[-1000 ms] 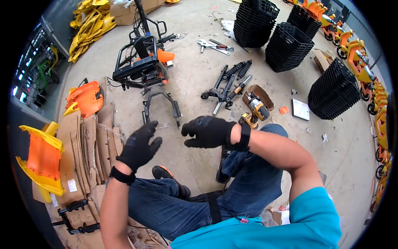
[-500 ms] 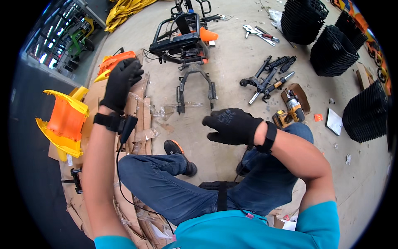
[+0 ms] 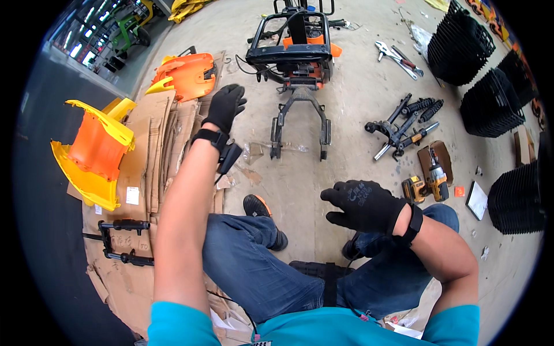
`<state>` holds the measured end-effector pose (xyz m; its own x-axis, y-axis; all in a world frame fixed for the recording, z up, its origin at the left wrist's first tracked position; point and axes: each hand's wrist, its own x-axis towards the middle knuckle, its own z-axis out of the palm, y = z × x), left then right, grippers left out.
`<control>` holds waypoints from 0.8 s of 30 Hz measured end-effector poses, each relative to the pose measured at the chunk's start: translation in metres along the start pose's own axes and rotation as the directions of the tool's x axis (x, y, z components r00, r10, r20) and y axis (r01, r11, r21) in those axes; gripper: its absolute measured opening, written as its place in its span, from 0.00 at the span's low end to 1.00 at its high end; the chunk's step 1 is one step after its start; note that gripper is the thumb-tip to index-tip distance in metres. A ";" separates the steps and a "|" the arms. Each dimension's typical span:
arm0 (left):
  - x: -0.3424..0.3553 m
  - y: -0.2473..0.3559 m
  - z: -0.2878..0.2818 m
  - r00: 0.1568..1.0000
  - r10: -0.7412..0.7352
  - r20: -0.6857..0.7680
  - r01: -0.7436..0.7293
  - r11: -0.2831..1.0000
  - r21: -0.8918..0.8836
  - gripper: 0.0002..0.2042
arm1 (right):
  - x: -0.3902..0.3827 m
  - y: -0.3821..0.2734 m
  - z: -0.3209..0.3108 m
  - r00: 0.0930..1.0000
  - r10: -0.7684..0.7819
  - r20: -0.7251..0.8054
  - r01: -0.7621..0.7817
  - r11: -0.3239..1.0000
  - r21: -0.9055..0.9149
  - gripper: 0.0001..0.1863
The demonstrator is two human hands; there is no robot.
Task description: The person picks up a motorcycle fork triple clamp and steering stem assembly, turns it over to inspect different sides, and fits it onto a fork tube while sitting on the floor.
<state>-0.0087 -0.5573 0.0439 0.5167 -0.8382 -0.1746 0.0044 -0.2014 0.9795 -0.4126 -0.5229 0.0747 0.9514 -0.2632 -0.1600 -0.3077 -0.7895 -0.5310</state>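
My left hand (image 3: 226, 107), in a black glove, is held up between the orange plastic panel (image 3: 187, 76) and the black metal frame (image 3: 296, 57). Its fingers are loosely bent, and no object shows in them. Over my right knee hovers my right hand (image 3: 367, 206), gloved in black, with thumb and fingers apart and nothing visible in its grasp. Ahead of me on the floor stands the frame, its dark fork-shaped arm (image 3: 301, 106) pointing toward me. Neither hand touches these parts.
Flattened cardboard (image 3: 135, 167) at left bears a yellow-and-orange panel (image 3: 98, 153) and a black fork assembly (image 3: 124, 242). To the right lie shock absorbers and struts (image 3: 404, 127), a power drill (image 3: 437, 170) and wrenches (image 3: 397, 59). Stacked black crates (image 3: 461, 46) stand beyond.
The view has shifted, so the surroundings sit farther right and lower. My left hand has moved off the orange panel in view, showing more of it. The right hand keeps much the same pose.
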 end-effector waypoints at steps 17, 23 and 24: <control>0.054 -0.021 0.020 0.990 -0.133 0.041 0.139 0.928 -0.345 0.13 | 0.009 0.007 -0.008 0.998 0.050 0.037 -0.052 0.997 0.056 0.17; 0.046 -0.034 0.017 0.948 -0.320 -0.003 0.309 0.919 -0.245 0.13 | 0.010 0.007 -0.004 1.000 0.018 0.025 -0.020 0.999 0.050 0.17; 0.045 -0.036 0.019 0.959 -0.282 -0.013 0.268 0.926 -0.266 0.13 | 0.009 0.007 -0.002 1.000 0.017 0.020 -0.018 0.999 0.043 0.17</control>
<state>-0.0013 -0.5974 -0.0011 0.5056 -0.7407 -0.4423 0.3707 -0.2765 0.8867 -0.4059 -0.5325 0.0710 0.9461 -0.2656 -0.1853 -0.3237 -0.7602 -0.5633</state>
